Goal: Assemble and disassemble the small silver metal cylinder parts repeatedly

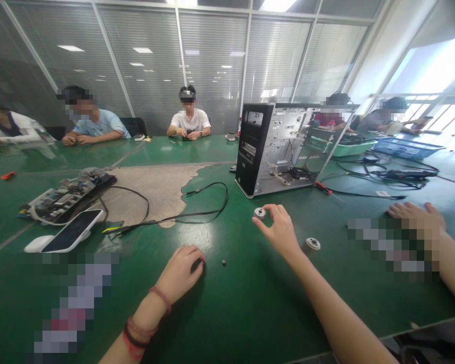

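My right hand (278, 226) pinches a small round silver part (260, 213) between thumb and fingers, just in front of the computer case. A similar round metal part (312, 244) sits on the green table beside my right forearm. My left hand (182, 265) rests on the table with its fingers curled toward the thumb; whatever may be inside them is too small or hidden to name. A tiny metal piece (224, 262) lies between my two hands.
An open computer case (250, 156) stands ahead, with a red screwdriver (323, 188) beside it. Cables (223, 202), a phone (74, 230) on a white stand and a circuit assembly (72, 194) lie leftward. Another person's hand (417, 217) rests at right. Several people sit beyond.
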Motion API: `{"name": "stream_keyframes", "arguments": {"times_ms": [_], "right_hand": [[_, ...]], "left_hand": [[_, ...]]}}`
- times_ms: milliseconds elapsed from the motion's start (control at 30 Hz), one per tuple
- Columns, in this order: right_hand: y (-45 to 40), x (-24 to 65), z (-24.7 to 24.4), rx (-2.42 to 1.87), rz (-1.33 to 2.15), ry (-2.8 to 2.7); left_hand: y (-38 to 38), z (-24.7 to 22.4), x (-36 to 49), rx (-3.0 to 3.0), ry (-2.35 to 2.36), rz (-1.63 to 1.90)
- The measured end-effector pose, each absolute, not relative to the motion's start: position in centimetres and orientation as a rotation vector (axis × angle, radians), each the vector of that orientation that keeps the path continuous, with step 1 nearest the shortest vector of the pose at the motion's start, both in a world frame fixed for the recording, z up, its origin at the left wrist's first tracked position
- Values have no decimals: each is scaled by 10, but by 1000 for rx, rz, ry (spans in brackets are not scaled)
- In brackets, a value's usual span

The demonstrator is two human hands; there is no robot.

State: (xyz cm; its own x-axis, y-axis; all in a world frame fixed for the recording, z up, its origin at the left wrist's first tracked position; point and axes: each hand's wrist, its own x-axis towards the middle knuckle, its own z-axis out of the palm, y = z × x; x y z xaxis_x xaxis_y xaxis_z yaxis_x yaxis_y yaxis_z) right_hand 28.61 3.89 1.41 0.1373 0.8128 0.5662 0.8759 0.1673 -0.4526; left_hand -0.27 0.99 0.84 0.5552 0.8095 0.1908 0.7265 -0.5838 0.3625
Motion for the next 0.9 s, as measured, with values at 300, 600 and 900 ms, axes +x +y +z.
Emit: {"name": "stream_keyframes", "arguments": {"times_ms": [300,600,900], "right_hand": [[45,362,11,-2282,1,-1575],[45,378,9,-2446,142,-1486],[31,282,11,-1557,109,-1919]], "left_hand": [[10,7,-2,2552,1290,484],[11,7,-1,2559,1276,476],[11,7,-1,2537,1264,498]]}}
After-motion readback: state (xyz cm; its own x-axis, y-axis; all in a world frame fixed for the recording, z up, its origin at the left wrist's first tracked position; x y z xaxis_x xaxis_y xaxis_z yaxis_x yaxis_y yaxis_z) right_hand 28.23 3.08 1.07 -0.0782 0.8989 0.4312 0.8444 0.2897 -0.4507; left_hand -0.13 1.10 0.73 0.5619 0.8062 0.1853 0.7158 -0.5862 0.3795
